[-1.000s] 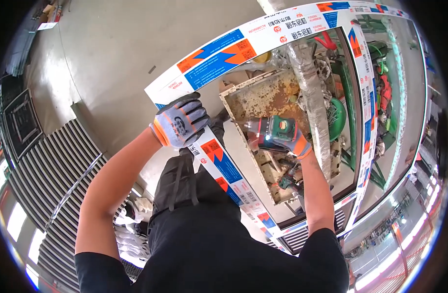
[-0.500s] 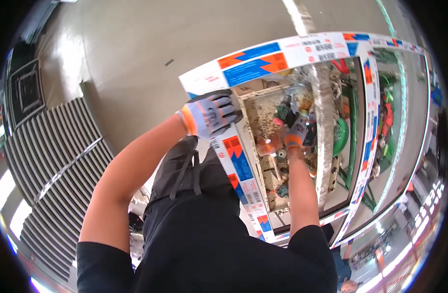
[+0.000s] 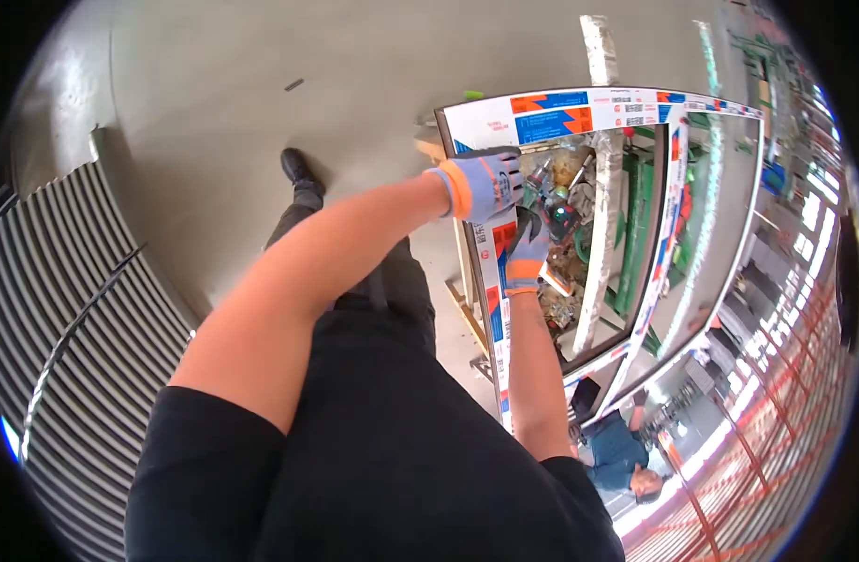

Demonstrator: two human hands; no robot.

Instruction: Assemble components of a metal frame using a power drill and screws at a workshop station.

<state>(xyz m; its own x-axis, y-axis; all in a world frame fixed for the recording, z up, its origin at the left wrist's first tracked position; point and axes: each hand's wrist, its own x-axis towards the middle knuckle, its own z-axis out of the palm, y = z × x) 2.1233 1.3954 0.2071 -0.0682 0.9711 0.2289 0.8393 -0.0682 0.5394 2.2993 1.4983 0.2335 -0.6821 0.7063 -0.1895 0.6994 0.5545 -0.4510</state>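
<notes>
A large rectangular frame, dark-edged and covered in white, blue and orange protective film, stands to my right. My left hand, in a grey glove with an orange cuff, rests at its upper left corner, fingers curled over the bar. Just below it, my right hand, gloved alike, is closed over the inner side of the same bar. From its fingers a cordless drill with a teal body points away from me; the grip itself is hidden. Beneath lies a tray of jumbled tools, with another dark-and-red power tool beside the hand.
Pale wrapped support bars run under the frame, near green metal stands. Stacked ribbed profiles lie on the left. A co-worker is at lower right, near orange-red racking. A small dark piece lies on the floor.
My right hand has drawn back from the tray toward the frame's left bar, close to my left hand. My view has shifted, and my foot now shows on the floor.
</notes>
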